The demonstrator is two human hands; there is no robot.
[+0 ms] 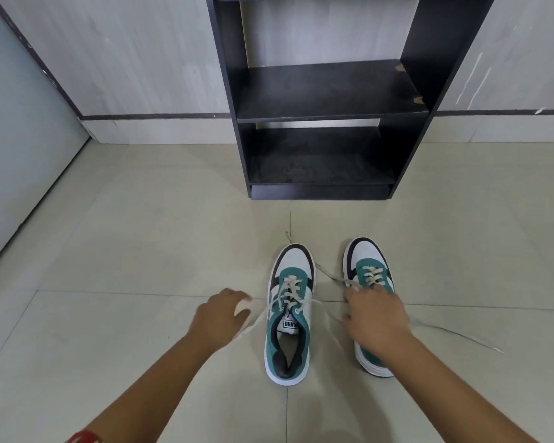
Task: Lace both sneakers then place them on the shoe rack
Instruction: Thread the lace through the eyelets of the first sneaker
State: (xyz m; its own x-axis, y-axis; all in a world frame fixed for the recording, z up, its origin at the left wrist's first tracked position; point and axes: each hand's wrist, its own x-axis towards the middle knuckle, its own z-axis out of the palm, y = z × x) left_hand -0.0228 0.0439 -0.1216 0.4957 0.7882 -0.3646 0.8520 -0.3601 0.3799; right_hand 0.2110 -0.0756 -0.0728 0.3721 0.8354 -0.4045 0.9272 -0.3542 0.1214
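Observation:
Two white, teal and black sneakers stand side by side on the floor tiles, toes toward the rack. My left hand (221, 318) is just left of the left sneaker (290, 334), fingers curled around a blurred lace (259, 318) that runs from its upper eyelets. My right hand (378, 321) lies palm down over the middle of the right sneaker (370, 266) and hides it. A second lace from the left sneaker reaches this hand's thumb, and a blurred lace end (461, 337) trails out to the right. The black shoe rack (327, 118) stands straight ahead against the wall.
The rack has two dark shelves in view with nothing on them, the lower one (320, 183) near floor level. A loose lace end (330, 274) lies between the two toes. A pale door or panel (20, 155) stands at the left. A red band is on my left wrist.

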